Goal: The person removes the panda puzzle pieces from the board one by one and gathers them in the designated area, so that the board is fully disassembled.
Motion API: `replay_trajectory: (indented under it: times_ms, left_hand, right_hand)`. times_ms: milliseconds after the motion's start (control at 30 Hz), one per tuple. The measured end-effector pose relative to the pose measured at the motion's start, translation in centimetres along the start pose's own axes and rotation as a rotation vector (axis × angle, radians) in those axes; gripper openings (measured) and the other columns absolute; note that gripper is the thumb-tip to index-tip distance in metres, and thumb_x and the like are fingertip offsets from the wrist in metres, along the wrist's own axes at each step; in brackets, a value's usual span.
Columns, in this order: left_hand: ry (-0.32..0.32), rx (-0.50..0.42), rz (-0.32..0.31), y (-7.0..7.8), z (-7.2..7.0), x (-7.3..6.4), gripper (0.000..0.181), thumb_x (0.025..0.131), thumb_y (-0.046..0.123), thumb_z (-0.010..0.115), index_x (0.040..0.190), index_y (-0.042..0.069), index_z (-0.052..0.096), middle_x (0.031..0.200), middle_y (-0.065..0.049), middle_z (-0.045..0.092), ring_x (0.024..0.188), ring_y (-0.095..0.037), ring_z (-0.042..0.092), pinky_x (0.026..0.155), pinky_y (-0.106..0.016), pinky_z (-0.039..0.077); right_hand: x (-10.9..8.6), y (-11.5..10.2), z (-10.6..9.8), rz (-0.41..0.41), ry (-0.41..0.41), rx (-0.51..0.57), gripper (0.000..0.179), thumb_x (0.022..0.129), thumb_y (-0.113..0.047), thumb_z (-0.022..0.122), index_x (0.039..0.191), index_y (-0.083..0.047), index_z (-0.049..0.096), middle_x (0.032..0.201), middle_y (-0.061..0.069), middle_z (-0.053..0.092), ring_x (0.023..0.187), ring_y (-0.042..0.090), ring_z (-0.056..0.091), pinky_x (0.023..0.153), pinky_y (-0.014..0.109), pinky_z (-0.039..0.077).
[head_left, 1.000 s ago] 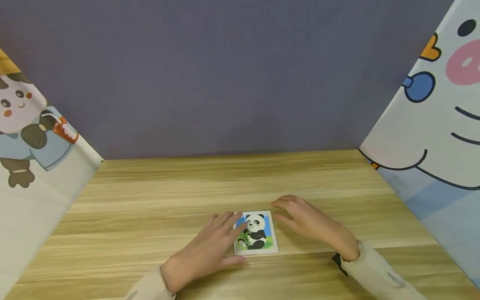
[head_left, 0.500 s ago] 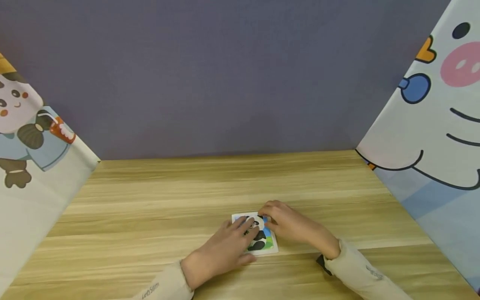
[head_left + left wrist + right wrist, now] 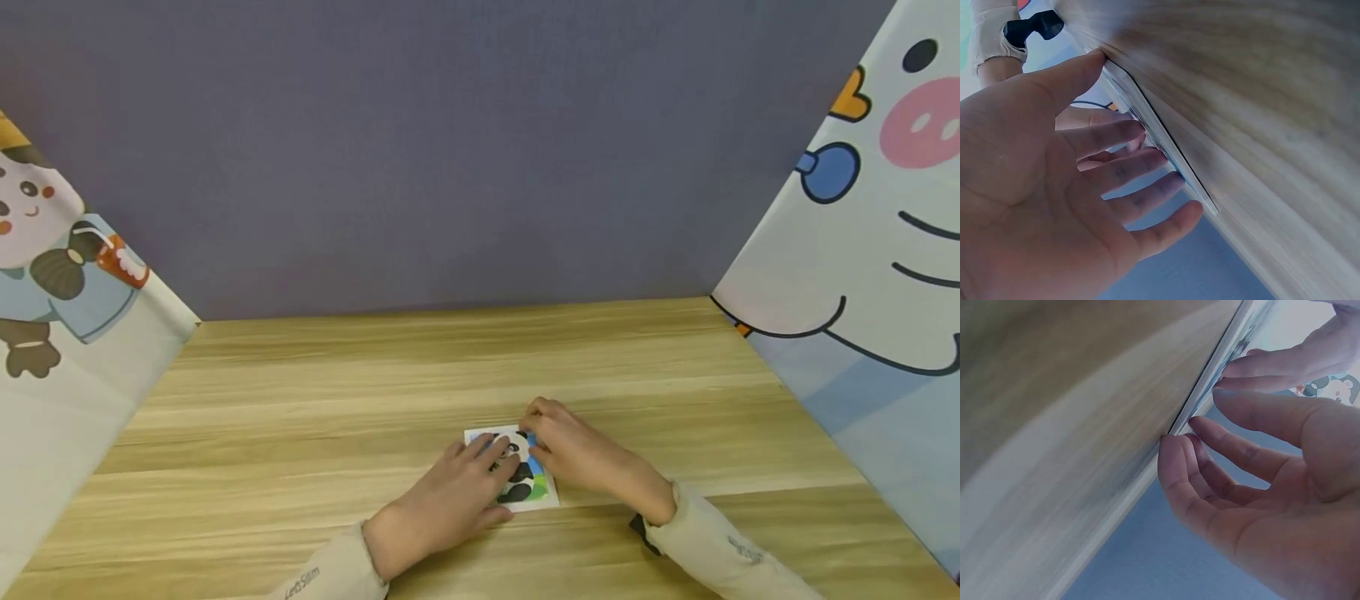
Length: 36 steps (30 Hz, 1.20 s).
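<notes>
On the wooden tabletop lies a small flat panda picture board [image 3: 537,492] with a white border, partly covered by both hands. My left hand [image 3: 442,504] rests over its left side, fingers spread and nearly straight; in the left wrist view the fingertips of the left hand [image 3: 1072,169] touch the picture, with the thumb by the near edge. At the upper right corner, my right hand [image 3: 573,446] holds the board with curled fingers and thumb. In the right wrist view, the right hand's [image 3: 1254,469] thumb and index finger bend over the board's edge [image 3: 1200,387], other fingertips against the table.
A grey-blue partition [image 3: 450,158] stands along the back of the table [image 3: 315,400]. Cartoon-printed panels rise at the left [image 3: 105,358] and right [image 3: 847,275]. A black strap piece [image 3: 645,533] shows at the right cuff.
Both hands have come in over the board: the left slid rightward across the picture, and the right moved left to the upper right corner. In the last half second they barely moved.
</notes>
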<state>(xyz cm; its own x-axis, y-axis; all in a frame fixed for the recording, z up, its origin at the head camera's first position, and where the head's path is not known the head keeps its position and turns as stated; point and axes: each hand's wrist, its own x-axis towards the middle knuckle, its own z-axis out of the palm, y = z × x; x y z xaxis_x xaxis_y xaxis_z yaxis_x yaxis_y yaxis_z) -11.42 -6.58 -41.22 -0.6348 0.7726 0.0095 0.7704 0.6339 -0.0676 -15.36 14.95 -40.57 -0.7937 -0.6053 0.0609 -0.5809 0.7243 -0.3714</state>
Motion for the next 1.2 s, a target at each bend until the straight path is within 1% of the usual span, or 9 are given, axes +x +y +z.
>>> replay_trajectory:
  times_ms: [133,300,567,633,767,900,1000,1067,1200]
  left_hand:
    - [0.028,-0.014,0.021,-0.08,0.14,-0.14,0.065,0.096,0.052,0.058,0.146,0.012,0.048,0.151,-0.012,0.043,0.138,-0.033,0.043,0.101,-0.054,0.047]
    - [0.002,-0.032,0.01,-0.14,0.02,-0.28,0.067,0.097,0.053,0.055,0.15,0.014,0.043,0.154,-0.011,0.039,0.14,-0.033,0.041,0.102,-0.053,0.046]
    - [0.042,0.026,0.012,-0.11,0.1,-0.37,0.069,0.094,0.059,0.054,0.148,0.016,0.046,0.148,-0.007,0.045,0.135,-0.027,0.045,0.095,-0.042,0.052]
    - [0.042,0.035,0.012,-0.11,0.08,-0.39,0.07,0.094,0.06,0.054,0.148,0.017,0.046,0.148,-0.006,0.045,0.135,-0.026,0.046,0.093,-0.041,0.053]
    - [0.029,0.046,-0.01,-0.19,0.03,-0.29,0.07,0.093,0.061,0.053,0.147,0.018,0.047,0.148,-0.005,0.045,0.134,-0.026,0.046,0.091,-0.041,0.054]
    - [0.018,0.054,-0.027,-0.32,0.07,-0.16,0.069,0.094,0.061,0.053,0.147,0.017,0.046,0.148,-0.006,0.046,0.134,-0.027,0.047,0.092,-0.042,0.054]
    - [0.02,0.054,-0.024,-0.35,0.11,-0.2,0.07,0.094,0.06,0.053,0.148,0.017,0.046,0.148,-0.007,0.046,0.134,-0.028,0.047,0.092,-0.042,0.054]
    - [0.026,0.052,-0.023,-0.33,0.13,-0.26,0.071,0.093,0.06,0.055,0.147,0.015,0.046,0.147,-0.007,0.047,0.134,-0.028,0.047,0.093,-0.042,0.053]
    - [0.043,0.061,-0.03,-0.26,0.13,-0.29,0.074,0.092,0.061,0.057,0.144,0.01,0.049,0.146,-0.007,0.049,0.133,-0.025,0.048,0.093,-0.041,0.053]
  right_hand:
    - [0.08,-0.11,0.11,0.004,0.005,0.004,0.02,0.091,-0.003,0.07,0.111,-0.003,0.068,0.112,0.007,0.061,0.102,0.022,0.057,0.08,0.035,0.054]
    - [0.16,-0.17,0.14,0.027,-0.003,0.007,0.019,0.091,-0.003,0.069,0.11,-0.004,0.067,0.11,0.008,0.062,0.103,0.023,0.056,0.08,0.039,0.053]
    - [0.12,-0.15,0.08,0.073,-0.014,0.076,0.031,0.092,0.001,0.067,0.121,-0.004,0.057,0.106,0.006,0.061,0.103,0.024,0.057,0.081,0.041,0.052]
    - [0.17,-0.05,0.07,0.063,-0.009,0.091,0.033,0.091,0.002,0.066,0.122,-0.004,0.056,0.102,0.004,0.06,0.099,0.021,0.057,0.079,0.039,0.052]
    - [0.25,0.07,0.06,0.025,-0.032,0.141,0.033,0.092,0.002,0.066,0.123,-0.004,0.056,0.085,-0.003,0.057,0.076,0.011,0.054,0.065,0.028,0.05]
    - [0.23,-0.08,0.17,0.024,-0.017,0.089,0.029,0.093,-0.001,0.065,0.121,0.0,0.059,0.088,0.0,0.058,0.08,0.014,0.055,0.065,0.028,0.049]
    - [0.18,-0.17,0.17,0.032,0.026,-0.007,0.018,0.092,-0.002,0.066,0.11,0.0,0.065,0.095,0.004,0.06,0.09,0.02,0.055,0.07,0.032,0.049]
    - [0.19,-0.17,0.17,0.02,0.035,-0.045,0.01,0.091,-0.002,0.068,0.101,-0.002,0.066,0.092,0.004,0.06,0.087,0.02,0.055,0.067,0.03,0.049]
    - [0.23,-0.3,0.23,0.001,0.038,-0.079,0.008,0.089,-0.002,0.072,0.094,-0.004,0.066,0.087,0.001,0.058,0.082,0.017,0.052,0.063,0.025,0.046]
